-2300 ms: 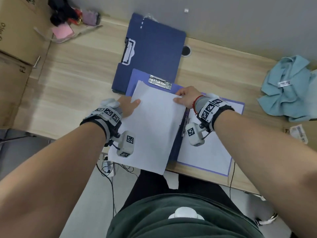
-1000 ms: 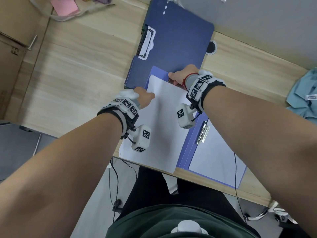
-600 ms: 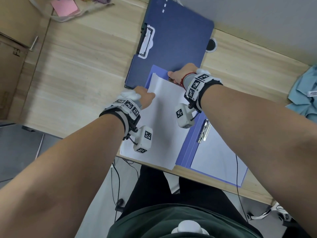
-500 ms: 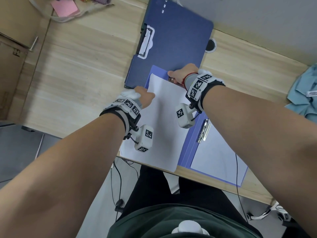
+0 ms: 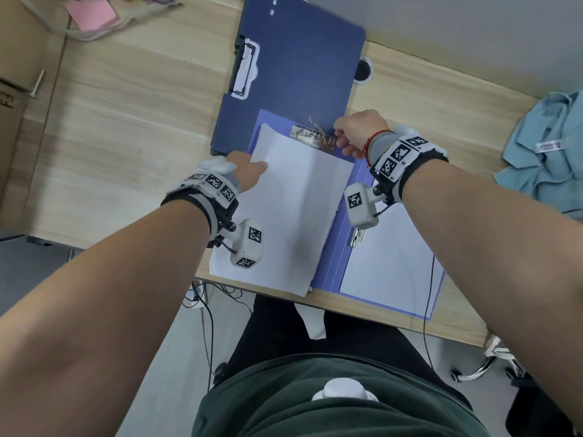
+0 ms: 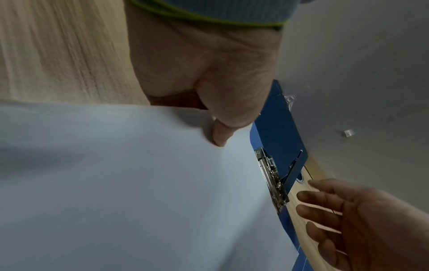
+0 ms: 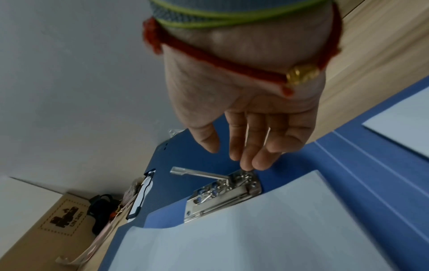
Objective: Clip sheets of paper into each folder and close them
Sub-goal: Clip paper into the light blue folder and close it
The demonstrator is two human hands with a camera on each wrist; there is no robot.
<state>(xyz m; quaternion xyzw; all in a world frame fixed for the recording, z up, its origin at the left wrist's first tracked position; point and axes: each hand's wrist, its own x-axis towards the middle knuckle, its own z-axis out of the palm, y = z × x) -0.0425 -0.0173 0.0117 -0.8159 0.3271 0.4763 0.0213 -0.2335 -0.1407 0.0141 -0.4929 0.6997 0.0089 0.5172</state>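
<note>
An open light-blue folder (image 5: 331,247) lies at the desk's front edge. A stack of white paper (image 5: 290,209) covers its left half. My left hand (image 5: 249,165) pinches the stack's upper left corner, thumb (image 6: 220,135) on top. At the stack's top edge sits a metal clip (image 5: 312,140) with its lever (image 7: 197,173) raised. My right hand (image 5: 342,141) is at the clip's right end, fingers nearly straight, fingertips (image 7: 250,163) touching the metal. The right half holds another sheet (image 5: 388,257). A closed dark-blue folder (image 5: 293,67) lies behind.
A teal cloth (image 5: 549,152) is bunched at the right of the desk (image 5: 126,121). A cable hole (image 5: 362,70) sits beside the dark folder. Cardboard boxes (image 5: 12,89) stand at the left, pink notes (image 5: 94,11) at the far left corner. Cables hang below the front edge.
My right hand has shifted right off the clip, which now shows with its lever standing up. The left hand still holds the paper's corner.
</note>
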